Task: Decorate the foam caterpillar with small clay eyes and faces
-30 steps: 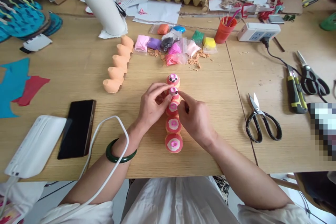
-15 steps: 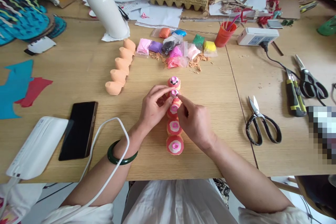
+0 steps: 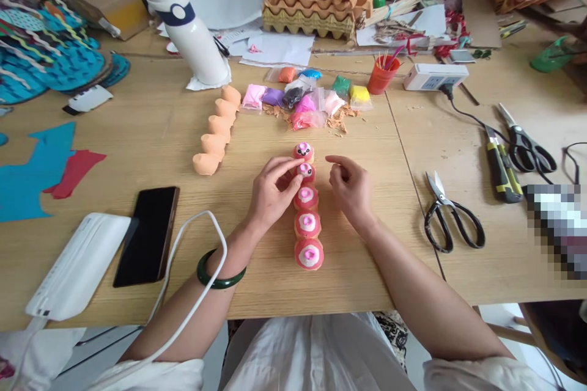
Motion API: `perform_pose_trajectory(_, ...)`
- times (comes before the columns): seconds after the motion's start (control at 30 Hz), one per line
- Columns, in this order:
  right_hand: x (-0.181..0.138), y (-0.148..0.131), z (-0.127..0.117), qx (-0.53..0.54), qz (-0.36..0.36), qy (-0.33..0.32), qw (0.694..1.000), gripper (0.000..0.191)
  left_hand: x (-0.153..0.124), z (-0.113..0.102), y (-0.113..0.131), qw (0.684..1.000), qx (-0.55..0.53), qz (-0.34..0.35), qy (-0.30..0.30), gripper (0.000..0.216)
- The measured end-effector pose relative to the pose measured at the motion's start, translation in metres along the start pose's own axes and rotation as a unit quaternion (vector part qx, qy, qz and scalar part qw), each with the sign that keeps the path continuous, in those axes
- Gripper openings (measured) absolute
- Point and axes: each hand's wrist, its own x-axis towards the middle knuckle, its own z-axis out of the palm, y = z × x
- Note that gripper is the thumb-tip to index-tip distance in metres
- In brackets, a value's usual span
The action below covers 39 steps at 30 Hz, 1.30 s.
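Note:
A strip of egg-carton cups point(image 3: 307, 224) lies lengthwise in front of me, coated in pink-red clay, each cup bearing a white disc and a bright pink ring. The farthest cup point(image 3: 303, 151) carries black-and-white eyes. On the second cup point(image 3: 305, 171), a dark eye shows at the right. My left hand point(image 3: 276, 189) grips this second cup between thumb and fingers, hiding its left edge. Just right of the strip, my right hand point(image 3: 351, 186) is apart from it, index finger stretched out and the other fingers curled, with nothing visible in it.
Bagged coloured clay point(image 3: 306, 119) lies beyond the strip, beside a bare egg-carton strip point(image 3: 215, 134). Scissors point(image 3: 452, 211), a utility knife point(image 3: 502, 165) and a power strip point(image 3: 435, 76) are at right. A phone point(image 3: 147, 235), white power bank point(image 3: 77, 266) and cable point(image 3: 177, 244) are at left.
My right hand has drawn away from the second cup to the right, uncovering the dark eye there. My left hand keeps its grip. The view has shifted slightly.

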Motion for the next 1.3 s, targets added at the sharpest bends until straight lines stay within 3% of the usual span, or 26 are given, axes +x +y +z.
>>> perform_pose_trajectory(0.13, 0.018, 0.018, 0.004, 0.103, 0.039, 0.008, 0.994, 0.026, 0.002, 0.000, -0.003, 0.999, -0.037, -0.019, 0.013, 0.031)
perform_pose_trajectory(0.3, 0.032, 0.024, -0.001, 0.129, 0.037, 0.023, 0.991, 0.024, 0.007, -0.003, -0.010, 0.994, -0.086, -0.062, 0.041, 0.033)
perform_pose_trajectory(0.57, 0.037, 0.024, -0.003, 0.153, 0.023, 0.023, 0.988, 0.022, 0.022, -0.010, -0.032, 0.971, -0.136, -0.143, 0.137, 0.045)
perform_pose_trajectory(0.73, 0.040, 0.023, -0.001, 0.146, 0.020, 0.011, 0.989, 0.018, 0.021, -0.025, -0.015, 0.960, -0.159, -0.172, 0.154, 0.041)
perform_pose_trajectory(0.83, 0.040, 0.022, -0.001, 0.141, 0.017, 0.008, 0.990, 0.016, -0.010, -0.036, 0.019, 0.963, -0.176, -0.170, 0.117, 0.041)
perform_pose_trajectory(0.93, 0.039, 0.020, -0.001, 0.136, 0.013, 0.010, 0.991, 0.014, -0.077, -0.042, 0.059, 0.966, -0.197, -0.164, 0.044, 0.040)
perform_pose_trajectory(1.0, 0.037, 0.019, -0.001, 0.132, 0.011, 0.010, 0.991, 0.014, -0.135, -0.039, 0.073, 0.947, -0.240, -0.165, -0.133, 0.037)
perform_pose_trajectory(1.07, 0.036, 0.019, 0.000, 0.127, 0.010, 0.011, 0.992, 0.013, -0.189, -0.032, 0.069, 0.890, -0.226, -0.200, -0.342, 0.037)
perform_pose_trajectory(1.1, 0.036, 0.019, 0.000, 0.124, 0.010, 0.011, 0.992, 0.013, -0.212, -0.027, 0.061, 0.873, -0.190, -0.203, -0.401, 0.035)
perform_pose_trajectory(1.13, 0.036, 0.018, 0.000, 0.122, 0.010, 0.011, 0.992, 0.012, -0.229, -0.021, 0.049, 0.871, -0.146, -0.212, -0.418, 0.031)
perform_pose_trajectory(1.17, 0.036, 0.018, 0.000, 0.119, 0.010, 0.012, 0.993, 0.012, -0.242, -0.016, 0.035, 0.882, -0.114, -0.225, -0.398, 0.029)
perform_pose_trajectory(1.23, 0.036, 0.018, 0.000, 0.116, 0.011, 0.011, 0.993, 0.012, -0.253, -0.010, 0.007, 0.915, -0.051, -0.243, -0.319, 0.029)
perform_pose_trajectory(1.3, 0.036, 0.018, -0.001, 0.114, 0.013, 0.011, 0.993, 0.013, -0.246, -0.011, -0.014, 0.936, -0.002, -0.245, -0.255, 0.025)
